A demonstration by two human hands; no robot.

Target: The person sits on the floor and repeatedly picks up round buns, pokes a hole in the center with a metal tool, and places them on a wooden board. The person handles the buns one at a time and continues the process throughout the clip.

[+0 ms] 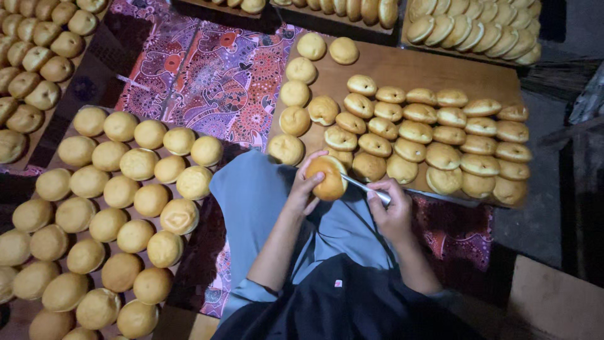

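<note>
left hand (306,191) fingers clamped around a golden round bun (328,178) held over the lap, right hand (393,209) fingers closed on a metal knife (368,187) whose blade enters the bun, wooden board (402,69) of cut buns just beyond.

Rows of pale round buns (119,208) crowd the wooden board on the left, packed shoulder to shoulder. Ahead sits another wooden board (402,66), its split buns (440,135) overlapping in neat lines with a few whole ones beside them. Between the boards lies a patterned purple-and-orange cloth (214,82).
</note>
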